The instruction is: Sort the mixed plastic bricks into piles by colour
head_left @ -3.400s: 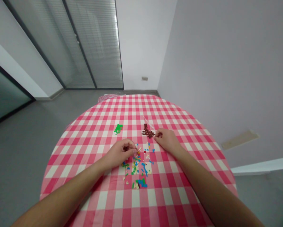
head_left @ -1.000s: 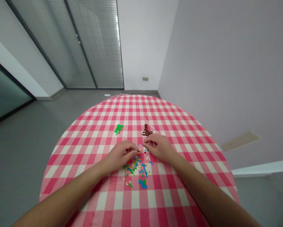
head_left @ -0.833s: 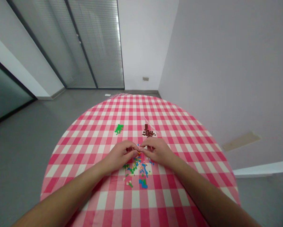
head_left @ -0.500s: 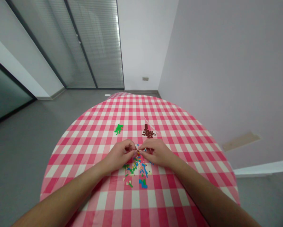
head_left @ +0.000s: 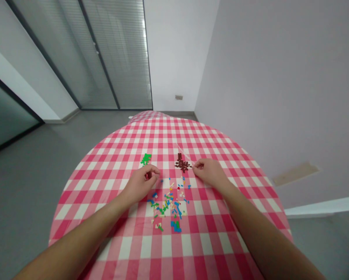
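My left grip (head_left: 140, 185) is curled near the green bricks (head_left: 145, 159), whether holding anything I can't tell; my right grip (head_left: 210, 172) sits half-open and empty-looking, just beside the dark red bricks (head_left: 182, 165) on the checked surface (head_left: 84, 217).

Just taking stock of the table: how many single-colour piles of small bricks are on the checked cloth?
2: a green pile left of centre, and a dark red pile beside the right hand.

Left hand (head_left: 139, 185): fingers (head_left: 150, 170) curled, tips down, pointing toward 1 o'clock. Right hand (head_left: 210, 172): loosely pinched, fingertips toward 9 o'clock. Hands well apart — left forearm (head_left: 84, 221) enters from 7 o'clock, right forearm (head_left: 259, 233) from 5 o'clock.
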Motion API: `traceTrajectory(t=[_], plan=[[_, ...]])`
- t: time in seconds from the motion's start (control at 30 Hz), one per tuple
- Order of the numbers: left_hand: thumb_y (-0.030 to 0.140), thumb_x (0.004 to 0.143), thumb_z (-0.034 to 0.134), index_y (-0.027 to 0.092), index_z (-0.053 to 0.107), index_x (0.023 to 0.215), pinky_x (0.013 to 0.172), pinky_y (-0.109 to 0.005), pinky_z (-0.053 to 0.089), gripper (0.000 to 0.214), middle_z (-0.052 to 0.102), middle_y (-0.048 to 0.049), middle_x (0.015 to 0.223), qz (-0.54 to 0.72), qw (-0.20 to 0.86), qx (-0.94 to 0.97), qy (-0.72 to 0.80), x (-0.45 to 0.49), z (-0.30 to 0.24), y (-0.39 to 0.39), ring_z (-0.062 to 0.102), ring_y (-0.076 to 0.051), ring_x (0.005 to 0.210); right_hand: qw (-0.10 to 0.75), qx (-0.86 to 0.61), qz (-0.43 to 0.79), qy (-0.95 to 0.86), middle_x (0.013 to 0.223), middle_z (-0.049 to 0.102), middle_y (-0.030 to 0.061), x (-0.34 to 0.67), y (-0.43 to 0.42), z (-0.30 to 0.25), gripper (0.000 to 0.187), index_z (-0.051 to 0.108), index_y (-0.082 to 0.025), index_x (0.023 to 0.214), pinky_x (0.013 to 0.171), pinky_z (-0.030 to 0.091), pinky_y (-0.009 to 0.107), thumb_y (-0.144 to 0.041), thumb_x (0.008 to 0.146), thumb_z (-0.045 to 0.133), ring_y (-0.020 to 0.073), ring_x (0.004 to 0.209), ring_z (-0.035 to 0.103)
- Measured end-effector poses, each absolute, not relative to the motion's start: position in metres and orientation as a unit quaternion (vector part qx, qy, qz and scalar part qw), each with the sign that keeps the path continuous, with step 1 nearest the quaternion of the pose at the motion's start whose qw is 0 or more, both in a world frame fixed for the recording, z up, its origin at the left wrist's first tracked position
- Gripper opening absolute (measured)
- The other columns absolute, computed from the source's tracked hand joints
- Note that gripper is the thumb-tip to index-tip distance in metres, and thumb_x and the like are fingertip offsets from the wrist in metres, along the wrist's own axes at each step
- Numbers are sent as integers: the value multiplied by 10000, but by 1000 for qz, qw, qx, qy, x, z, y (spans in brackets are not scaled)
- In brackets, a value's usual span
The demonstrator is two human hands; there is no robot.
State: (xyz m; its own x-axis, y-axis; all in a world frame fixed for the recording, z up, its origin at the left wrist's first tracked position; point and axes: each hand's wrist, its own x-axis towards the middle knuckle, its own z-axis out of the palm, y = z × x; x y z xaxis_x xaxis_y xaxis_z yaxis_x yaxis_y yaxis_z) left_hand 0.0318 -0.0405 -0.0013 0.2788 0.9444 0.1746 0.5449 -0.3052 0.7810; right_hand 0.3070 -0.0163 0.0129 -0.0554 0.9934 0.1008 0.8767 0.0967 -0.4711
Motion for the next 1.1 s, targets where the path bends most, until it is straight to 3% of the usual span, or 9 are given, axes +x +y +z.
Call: traceTrajectory(t=[0.37,0.47,0.6,0.93,1.1], plan=[[209,829,541,197,663,848,620,-312,436,123,677,-36,799,301,297,739,524,19,-3,-30,543,-157,656,155,-656,127,-728,747,745,87,305,-14,7,191,752,-193,715,553,391,299,-212,817,592,205,649,639],[177,813,539,203,684,833,692,-346,470,149,703,-56,864,284,295,756,511,13,-2,-26,593,-186,744,162,-653,117,-731,768,747,79,306,-13,2,199,764,-201,765,562,400,302,-223,838,580,204,662,639],[143,796,549,205,697,835,793,-369,485,165,705,-65,938,246,316,788,469,8,3,-26,627,-204,863,181,-632,105,-747,806,750,78,307,-11,-3,207,774,-214,824,575,408,304,-286,876,587,208,688,643],[60,777,539,194,657,691,793,-310,468,198,681,-11,769,121,341,882,302,10,29,-33,602,-151,762,204,-639,123,-732,768,738,72,308,-7,-7,276,768,-201,785,558,381,292,-359,900,574,187,631,625],[107,749,636,194,670,777,793,-307,482,98,667,-26,872,99,376,885,255,7,30,-37,602,-172,837,218,-640,122,-726,759,730,76,308,-7,-9,330,741,-187,773,549,355,287,-391,926,531,194,645,620]])
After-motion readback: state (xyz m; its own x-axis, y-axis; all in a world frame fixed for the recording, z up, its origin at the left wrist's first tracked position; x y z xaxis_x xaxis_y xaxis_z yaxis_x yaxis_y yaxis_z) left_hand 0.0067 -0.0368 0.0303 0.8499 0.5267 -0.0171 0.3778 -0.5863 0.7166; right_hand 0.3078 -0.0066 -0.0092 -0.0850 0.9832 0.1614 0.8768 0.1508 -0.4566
